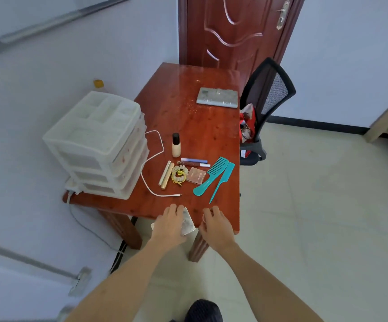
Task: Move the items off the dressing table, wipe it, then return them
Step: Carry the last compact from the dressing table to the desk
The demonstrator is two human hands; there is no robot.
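Note:
A red-brown wooden dressing table (pixel 195 126) holds a foundation bottle (pixel 176 145), two teal combs (pixel 211 178), a pink compact (pixel 196 175), gold tubes (pixel 166 174), hair ties (pixel 178 175), lip pencils (pixel 194 161) and a white cable (pixel 152 159). At the table's near edge my left hand (pixel 168 225) rests on a silvery flat item (pixel 187 221), fingers wrapped over it. My right hand (pixel 216 225) is beside it at the same edge, fingers curled around a small round object that is mostly hidden.
A translucent white drawer organiser (pixel 97 142) fills the table's left side. A grey notebook (pixel 218 98) lies at the far end. A black mesh chair (pixel 266 105) with a red bag stands at the right. A closed brown door (pixel 232 29) is behind.

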